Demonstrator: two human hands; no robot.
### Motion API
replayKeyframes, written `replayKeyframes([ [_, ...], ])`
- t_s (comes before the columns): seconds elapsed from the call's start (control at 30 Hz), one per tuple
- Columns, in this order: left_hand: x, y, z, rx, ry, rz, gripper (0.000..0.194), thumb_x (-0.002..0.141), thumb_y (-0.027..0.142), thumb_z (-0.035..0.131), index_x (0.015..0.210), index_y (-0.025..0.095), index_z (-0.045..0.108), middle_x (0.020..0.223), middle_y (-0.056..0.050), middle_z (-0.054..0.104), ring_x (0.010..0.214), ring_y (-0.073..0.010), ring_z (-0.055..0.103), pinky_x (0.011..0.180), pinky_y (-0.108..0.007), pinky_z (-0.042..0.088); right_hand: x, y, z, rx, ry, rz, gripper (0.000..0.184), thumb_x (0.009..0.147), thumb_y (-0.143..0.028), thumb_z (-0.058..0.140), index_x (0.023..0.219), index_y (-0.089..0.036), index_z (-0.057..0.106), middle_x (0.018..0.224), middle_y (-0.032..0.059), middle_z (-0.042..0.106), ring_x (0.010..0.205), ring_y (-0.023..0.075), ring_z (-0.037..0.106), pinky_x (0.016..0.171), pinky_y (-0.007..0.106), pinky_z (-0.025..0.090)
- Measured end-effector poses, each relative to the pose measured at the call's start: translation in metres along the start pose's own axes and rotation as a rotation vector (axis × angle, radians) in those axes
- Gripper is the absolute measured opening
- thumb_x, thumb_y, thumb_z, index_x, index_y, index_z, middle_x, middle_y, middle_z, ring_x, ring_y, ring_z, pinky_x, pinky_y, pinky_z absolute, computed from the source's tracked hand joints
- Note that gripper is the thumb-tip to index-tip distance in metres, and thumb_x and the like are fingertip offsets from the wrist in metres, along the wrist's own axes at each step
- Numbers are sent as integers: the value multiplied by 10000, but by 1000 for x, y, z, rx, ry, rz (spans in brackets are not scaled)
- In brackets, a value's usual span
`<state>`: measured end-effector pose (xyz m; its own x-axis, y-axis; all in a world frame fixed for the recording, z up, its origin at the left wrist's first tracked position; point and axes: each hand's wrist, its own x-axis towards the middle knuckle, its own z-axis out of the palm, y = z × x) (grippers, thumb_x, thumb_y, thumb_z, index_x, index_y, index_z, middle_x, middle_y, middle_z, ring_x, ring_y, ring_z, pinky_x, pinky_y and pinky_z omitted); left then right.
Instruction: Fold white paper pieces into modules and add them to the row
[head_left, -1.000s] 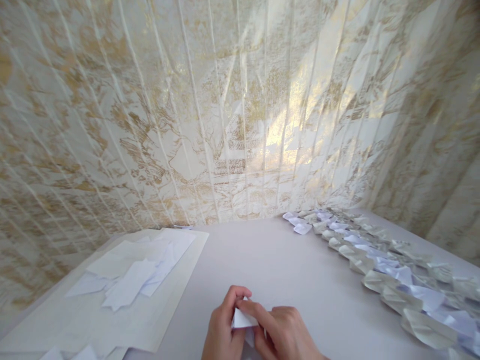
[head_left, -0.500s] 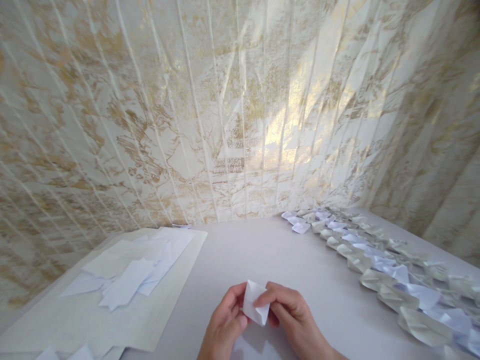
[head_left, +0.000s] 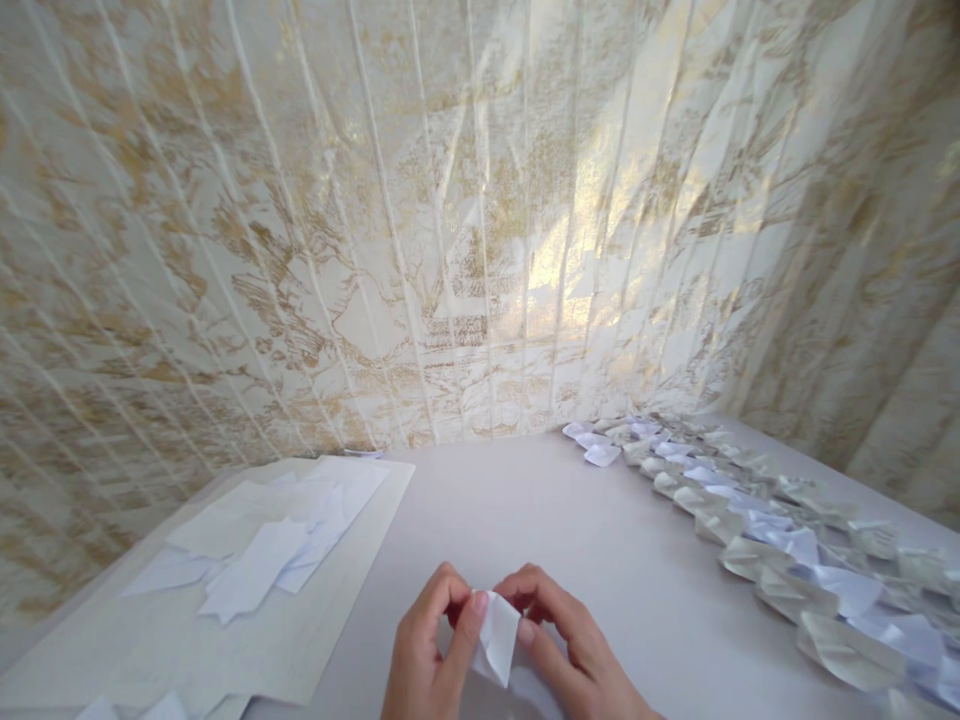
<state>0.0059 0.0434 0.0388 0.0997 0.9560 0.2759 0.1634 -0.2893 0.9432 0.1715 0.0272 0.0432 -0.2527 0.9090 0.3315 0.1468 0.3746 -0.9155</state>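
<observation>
My left hand pinches a small folded white paper; my right hand is at its opposite edge. Left: loose paper pieces on a large sheet. Right: overlapping rows of folded pieces (white and greyish).

Left hand, right hand side by side, apart; fingers bent inward, thumbs angled toward each other.
</observation>
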Motion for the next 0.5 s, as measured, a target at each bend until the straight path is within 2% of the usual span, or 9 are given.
replayKeyframes([
  [0.13,-2,-1,2,-5,-73,26,383,917,490,499,653,217,449,651,55,386,599,-120,419,583,-208,354,1,3,3,1,26,30,452,881,-616,504,892,-180,622,841,35,604,744,168,538,672,267,426],
  [0.27,-5,-2,6,-42,-136,81,358,932,504,450,740,213,529,698,34,444,630,-132,453,607,-225,362,1,9,6,38,102,115,435,864,-580,572,698,-178,569,698,-10,522,656,140,484,642,259,399],
  [0.33,-6,-3,7,-21,-147,94,334,911,518,482,789,215,547,713,34,448,653,-137,466,624,-228,365,0,11,6,111,130,138,441,858,-579,586,679,-176,572,687,-7,525,662,148,497,659,275,407],
  [0.5,-8,-14,6,62,-115,91,342,915,469,504,687,217,471,672,55,398,615,-118,439,613,-217,355,0,11,4,172,125,100,407,885,-538,580,690,-181,612,746,18,559,727,174,539,717,304,423],
])
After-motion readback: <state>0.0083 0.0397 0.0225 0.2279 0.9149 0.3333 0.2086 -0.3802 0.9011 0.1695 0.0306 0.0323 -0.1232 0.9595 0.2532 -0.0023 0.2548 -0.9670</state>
